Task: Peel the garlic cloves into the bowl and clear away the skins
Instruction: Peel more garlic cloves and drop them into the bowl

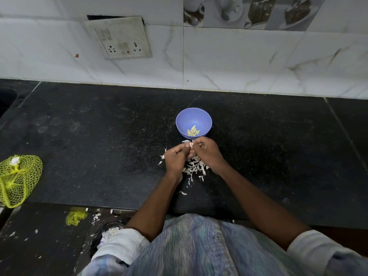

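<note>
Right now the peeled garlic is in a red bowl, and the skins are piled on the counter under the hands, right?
Not quite: the bowl is blue-purple, not red, as the head view shows. The peeled garlic does lie in it, and the skins are piled on the counter under the hands.

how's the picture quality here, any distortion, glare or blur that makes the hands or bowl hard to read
Head view: wide-angle bending bows the counter edge and tile lines; lighting is soft and even, with a faint sheen on the wall tiles but no harsh glare; the blue bowl and skins look sharp; the left hand and right hand are clear, though the clove between them is too small to make out.
</note>
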